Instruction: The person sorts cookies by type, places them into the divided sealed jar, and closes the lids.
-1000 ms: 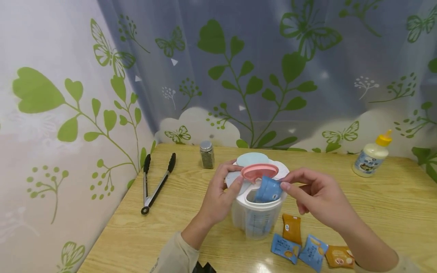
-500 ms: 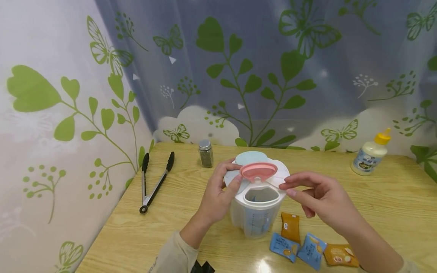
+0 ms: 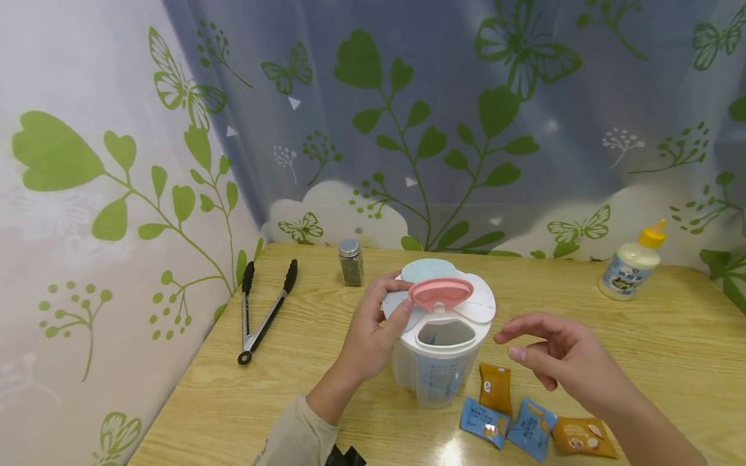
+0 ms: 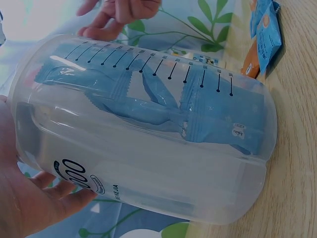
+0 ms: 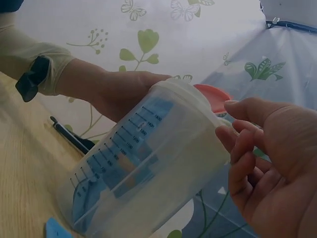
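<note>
A clear storage container [image 3: 434, 382] with a white multi-part lid stands on the table. Its pink flap [image 3: 441, 294] is raised over an uncovered opening [image 3: 446, 333]. Several blue packets [image 4: 218, 109] show through its marked wall in the left wrist view. My left hand [image 3: 373, 333] grips the container at its upper left, thumb over the lid's edge. My right hand [image 3: 556, 353] hovers just right of the container, fingers loosely bent and holding nothing. Below it lie two blue packets [image 3: 531, 428] and two orange-brown packets [image 3: 583, 437], close together.
Metal tongs [image 3: 265, 317] with black tips lie spread at the left. A small spice jar [image 3: 351, 262] stands at the back. Toward the right rear is a yellow-capped bottle [image 3: 629, 268]. A patterned curtain [image 3: 431, 129] hangs behind the table's back edge.
A blue packet that my right hand pinched at the opening has gone down into the container. My right hand has since moved away to the right. The left hand keeps its grip.
</note>
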`<action>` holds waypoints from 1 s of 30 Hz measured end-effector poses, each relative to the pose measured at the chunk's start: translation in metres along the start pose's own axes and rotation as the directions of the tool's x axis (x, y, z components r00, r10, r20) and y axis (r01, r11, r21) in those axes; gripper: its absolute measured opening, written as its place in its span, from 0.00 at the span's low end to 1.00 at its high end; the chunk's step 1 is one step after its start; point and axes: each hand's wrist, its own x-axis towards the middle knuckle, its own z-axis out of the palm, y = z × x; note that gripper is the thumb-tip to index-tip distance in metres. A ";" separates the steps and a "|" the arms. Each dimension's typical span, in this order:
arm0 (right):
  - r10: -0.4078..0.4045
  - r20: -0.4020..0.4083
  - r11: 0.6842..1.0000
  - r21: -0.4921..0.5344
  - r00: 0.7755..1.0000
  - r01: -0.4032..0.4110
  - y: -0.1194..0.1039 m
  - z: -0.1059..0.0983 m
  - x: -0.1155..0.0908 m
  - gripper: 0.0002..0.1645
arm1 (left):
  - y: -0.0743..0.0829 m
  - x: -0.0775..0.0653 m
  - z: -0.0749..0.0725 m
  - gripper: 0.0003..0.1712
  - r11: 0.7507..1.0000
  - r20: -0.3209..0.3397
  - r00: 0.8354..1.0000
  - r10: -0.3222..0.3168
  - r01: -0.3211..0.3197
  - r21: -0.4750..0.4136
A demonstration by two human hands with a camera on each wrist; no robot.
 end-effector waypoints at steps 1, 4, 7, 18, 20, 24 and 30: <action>0.016 0.011 1.000 0.001 1.000 -0.016 0.003 -0.001 -0.002 0.20 | 0.000 0.000 0.000 0.13 1.000 0.001 1.000 0.003 -0.003 -0.003; 0.045 0.060 0.999 0.017 0.997 -0.046 0.013 -0.001 -0.007 0.20 | -0.001 0.000 0.001 0.13 1.000 0.003 1.000 0.001 -0.001 0.002; 0.084 0.126 0.995 0.041 0.989 -0.090 0.024 -0.001 -0.012 0.20 | -0.001 0.000 0.001 0.13 1.000 0.005 1.000 0.002 -0.002 0.012; 0.225 0.295 0.970 0.020 0.929 -0.242 0.059 0.007 -0.015 0.23 | -0.001 0.002 -0.002 0.13 1.000 0.008 1.000 -0.009 0.009 0.021; 0.258 0.325 0.962 0.005 0.910 -0.274 0.066 0.009 -0.016 0.23 | -0.001 0.002 -0.002 0.13 1.000 0.008 1.000 -0.013 0.013 0.021; 0.276 0.384 0.958 -0.037 0.881 -0.284 0.078 0.009 -0.020 0.25 | -0.001 0.000 0.000 0.13 1.000 0.007 1.000 -0.025 0.025 0.019; 0.192 0.440 0.981 -0.077 0.877 -0.176 0.088 0.009 -0.024 0.25 | -0.001 0.000 0.001 0.13 1.000 -0.002 1.000 -0.010 0.010 0.017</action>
